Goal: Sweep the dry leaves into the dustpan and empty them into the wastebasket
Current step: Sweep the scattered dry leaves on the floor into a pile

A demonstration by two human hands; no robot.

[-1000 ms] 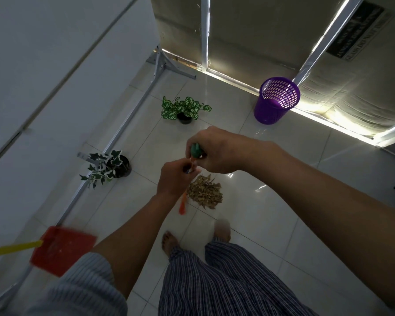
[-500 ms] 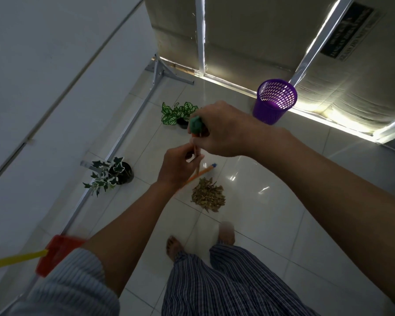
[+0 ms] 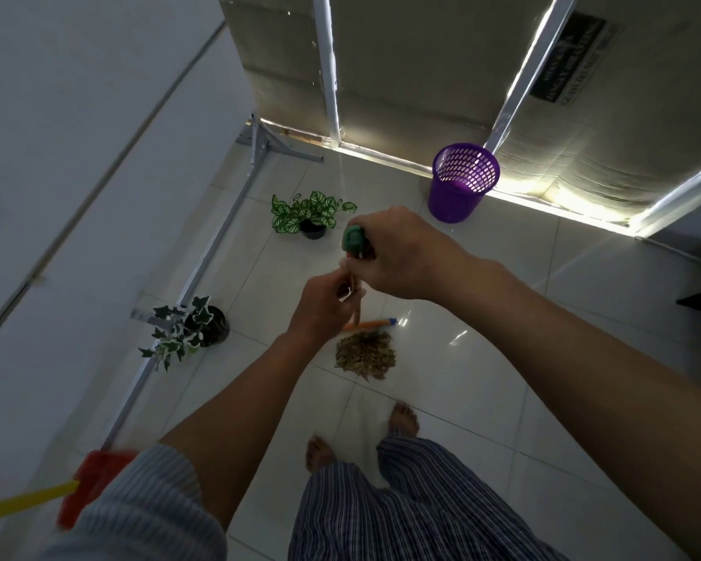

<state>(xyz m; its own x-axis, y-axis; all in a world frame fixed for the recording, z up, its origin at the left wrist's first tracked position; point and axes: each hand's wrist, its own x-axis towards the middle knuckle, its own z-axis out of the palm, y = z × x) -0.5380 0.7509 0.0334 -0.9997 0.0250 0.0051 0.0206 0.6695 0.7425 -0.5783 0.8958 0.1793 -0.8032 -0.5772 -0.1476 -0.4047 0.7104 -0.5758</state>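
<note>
A pile of dry brown leaves (image 3: pixel 365 355) lies on the white tiled floor just ahead of my bare feet. My right hand (image 3: pixel 397 253) grips the green top of a broom handle (image 3: pixel 353 238). My left hand (image 3: pixel 324 307) holds the same handle a little lower. The broom's orange head (image 3: pixel 368 324) rests on the floor right behind the leaves. A red dustpan (image 3: pixel 94 485) with a yellow handle sits at the lower left, partly hidden by my sleeve. The purple mesh wastebasket (image 3: pixel 460 184) stands at the back by the wall.
Two potted plants stand on the floor: a green-leaved one (image 3: pixel 308 214) at the back and a variegated ivy (image 3: pixel 191 330) on the left. A metal frame leg (image 3: pixel 203 269) runs along the left wall. Cardboard panels (image 3: pixel 421 54) line the back.
The broom head has swung from the near left of the leaf pile to its far side. The view has shifted, and both hands keep their hold on the handle.
</note>
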